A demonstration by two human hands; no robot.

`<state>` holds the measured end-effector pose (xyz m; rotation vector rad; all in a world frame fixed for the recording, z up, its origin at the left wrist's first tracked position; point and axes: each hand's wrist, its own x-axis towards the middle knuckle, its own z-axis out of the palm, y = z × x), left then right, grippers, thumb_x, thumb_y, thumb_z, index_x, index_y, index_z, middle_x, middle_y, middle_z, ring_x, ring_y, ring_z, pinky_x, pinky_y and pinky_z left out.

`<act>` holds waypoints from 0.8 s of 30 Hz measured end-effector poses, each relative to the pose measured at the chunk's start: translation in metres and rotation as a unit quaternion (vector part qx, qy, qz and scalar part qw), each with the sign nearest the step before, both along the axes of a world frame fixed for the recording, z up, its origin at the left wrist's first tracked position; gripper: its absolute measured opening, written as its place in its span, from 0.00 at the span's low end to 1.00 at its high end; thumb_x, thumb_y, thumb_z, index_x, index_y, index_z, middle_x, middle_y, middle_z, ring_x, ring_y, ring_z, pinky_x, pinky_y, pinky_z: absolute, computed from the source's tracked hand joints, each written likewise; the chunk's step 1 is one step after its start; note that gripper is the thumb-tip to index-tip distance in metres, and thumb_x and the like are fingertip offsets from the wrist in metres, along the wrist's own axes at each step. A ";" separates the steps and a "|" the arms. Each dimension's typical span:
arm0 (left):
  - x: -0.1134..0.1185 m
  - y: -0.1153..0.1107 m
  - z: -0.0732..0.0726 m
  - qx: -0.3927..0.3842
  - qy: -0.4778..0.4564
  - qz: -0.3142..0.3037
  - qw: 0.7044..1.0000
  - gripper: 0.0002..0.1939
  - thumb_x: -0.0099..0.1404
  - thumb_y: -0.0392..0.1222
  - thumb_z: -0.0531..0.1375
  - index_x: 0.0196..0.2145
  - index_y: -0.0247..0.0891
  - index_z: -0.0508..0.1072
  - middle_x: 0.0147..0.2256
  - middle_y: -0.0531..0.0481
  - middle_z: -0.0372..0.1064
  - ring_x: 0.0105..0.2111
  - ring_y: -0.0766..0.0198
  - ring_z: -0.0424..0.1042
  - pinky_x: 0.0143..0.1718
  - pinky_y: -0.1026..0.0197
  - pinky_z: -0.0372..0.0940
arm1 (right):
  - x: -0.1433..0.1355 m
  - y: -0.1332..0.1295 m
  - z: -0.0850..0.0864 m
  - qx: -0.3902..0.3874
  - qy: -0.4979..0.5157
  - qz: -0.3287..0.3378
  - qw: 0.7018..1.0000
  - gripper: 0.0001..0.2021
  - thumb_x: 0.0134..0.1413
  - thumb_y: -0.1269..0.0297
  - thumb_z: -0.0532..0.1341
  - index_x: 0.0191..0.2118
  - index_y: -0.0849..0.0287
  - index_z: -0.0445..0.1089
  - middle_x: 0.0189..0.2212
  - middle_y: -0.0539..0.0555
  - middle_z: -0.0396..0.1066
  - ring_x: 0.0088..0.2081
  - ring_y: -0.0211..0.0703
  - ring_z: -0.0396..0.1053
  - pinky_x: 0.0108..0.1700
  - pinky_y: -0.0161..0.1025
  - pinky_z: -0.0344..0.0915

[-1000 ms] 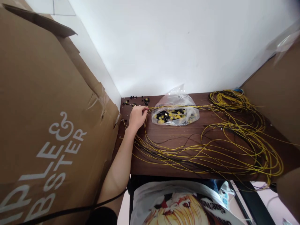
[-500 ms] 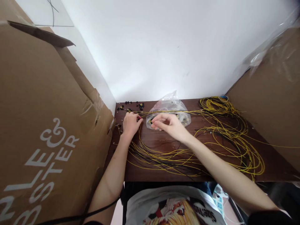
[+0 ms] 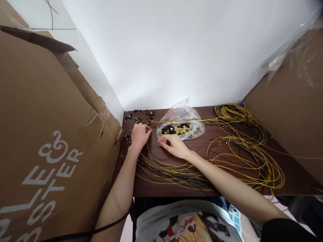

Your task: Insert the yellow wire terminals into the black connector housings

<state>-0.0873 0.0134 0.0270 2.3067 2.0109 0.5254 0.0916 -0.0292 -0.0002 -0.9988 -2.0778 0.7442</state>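
My left hand (image 3: 140,135) is closed in a pinch near the left end of the table. A thin yellow wire (image 3: 148,147) runs from the loose bundle up to its fingertips, where a tiny end shows. My right hand (image 3: 174,145) is just in front of a clear plastic bag (image 3: 199,128), its thumb and fingers pressed together; whatever they hold is too small to make out. Small black and yellow connector parts (image 3: 179,128) lie in the bag's open mouth. Below both hands spreads the bundle of yellow and black wires (image 3: 174,173).
Loose black parts (image 3: 137,119) lie at the table's back left corner. Coiled wires (image 3: 234,114) lie at the back right, with strands crossing to the left. Cardboard boxes (image 3: 50,111) (image 3: 292,90) flank the brown table (image 3: 292,168); a white wall (image 3: 161,53) stands behind.
My right hand has moved from over the bag toward me and slightly left, uncovering the parts in the bag. My left hand stays in nearly the same place, still pinching.
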 end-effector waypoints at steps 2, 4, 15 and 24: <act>-0.001 0.002 -0.002 0.010 -0.028 -0.010 1.000 0.07 0.58 0.39 0.58 0.30 0.37 0.76 0.30 0.45 0.69 0.37 0.55 0.65 0.38 0.57 0.60 | 0.000 0.000 0.000 0.011 -0.008 -0.001 1.000 0.07 0.54 0.72 0.56 0.35 0.60 0.71 0.27 0.50 0.72 0.26 0.35 0.65 0.30 0.31 0.57; -0.001 0.004 -0.003 0.019 -0.070 -0.020 0.997 0.06 0.58 0.39 0.59 0.30 0.37 0.76 0.29 0.47 0.68 0.36 0.57 0.66 0.38 0.58 0.60 | 0.000 -0.001 0.001 0.015 -0.012 0.000 1.000 0.07 0.54 0.72 0.56 0.35 0.60 0.71 0.26 0.51 0.71 0.27 0.35 0.65 0.31 0.31 0.57; -0.001 0.000 0.004 0.085 -0.161 -0.032 0.983 0.05 0.59 0.39 0.59 0.29 0.37 0.76 0.31 0.48 0.67 0.36 0.59 0.66 0.41 0.57 0.61 | 0.001 -0.002 0.005 0.015 -0.015 0.010 1.000 0.06 0.54 0.73 0.57 0.35 0.60 0.71 0.30 0.52 0.72 0.31 0.37 0.66 0.34 0.32 0.59; 0.000 -0.004 0.011 0.161 -0.119 -0.051 0.979 0.06 0.60 0.38 0.58 0.29 0.38 0.74 0.33 0.47 0.68 0.38 0.56 0.62 0.42 0.55 0.60 | 0.002 -0.002 0.006 0.020 -0.015 0.019 0.999 0.07 0.53 0.74 0.57 0.35 0.59 0.71 0.30 0.51 0.71 0.31 0.36 0.66 0.34 0.32 0.59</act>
